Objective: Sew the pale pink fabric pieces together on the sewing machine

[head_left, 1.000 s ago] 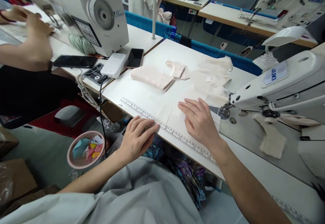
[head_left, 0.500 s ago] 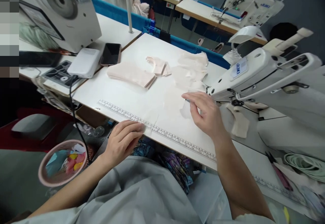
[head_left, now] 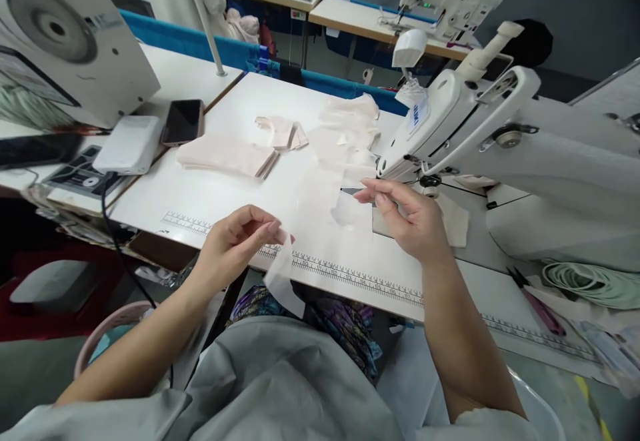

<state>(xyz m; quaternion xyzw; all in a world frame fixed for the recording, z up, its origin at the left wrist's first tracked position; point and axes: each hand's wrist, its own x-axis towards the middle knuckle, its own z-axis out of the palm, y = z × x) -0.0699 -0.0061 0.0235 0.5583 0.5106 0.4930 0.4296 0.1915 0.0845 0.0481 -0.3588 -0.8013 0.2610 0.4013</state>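
Observation:
My left hand [head_left: 245, 237] pinches the top of a thin white see-through piece [head_left: 284, 277], perhaps cloth or paper, that hangs over the table's front edge. Closed fingers on my right hand [head_left: 407, 217] hold a small dark pointed tool [head_left: 351, 191]; most of it is hidden, so its kind is unclear. Beneath that hand lie pale sheer pieces [head_left: 320, 201] on the white table. Behind them are crumpled cream fabric pieces [head_left: 347, 127], a folded stack of cream fabric [head_left: 225, 155] and a smaller folded bundle [head_left: 283, 133].
A white sewing machine [head_left: 450, 114] stands at the right, close to my right hand. Printed ruler marks [head_left: 350, 274] run along the front edge. Phone [head_left: 183, 122] and white box [head_left: 129, 144] lie at left. Scissors [head_left: 540, 304] and a green cord coil [head_left: 590, 281] are at right.
My left hand has lifted off the table edge, raising the thin white piece. My right hand stays above the pale pieces, the dark tip now pointing left. The view has shifted right.

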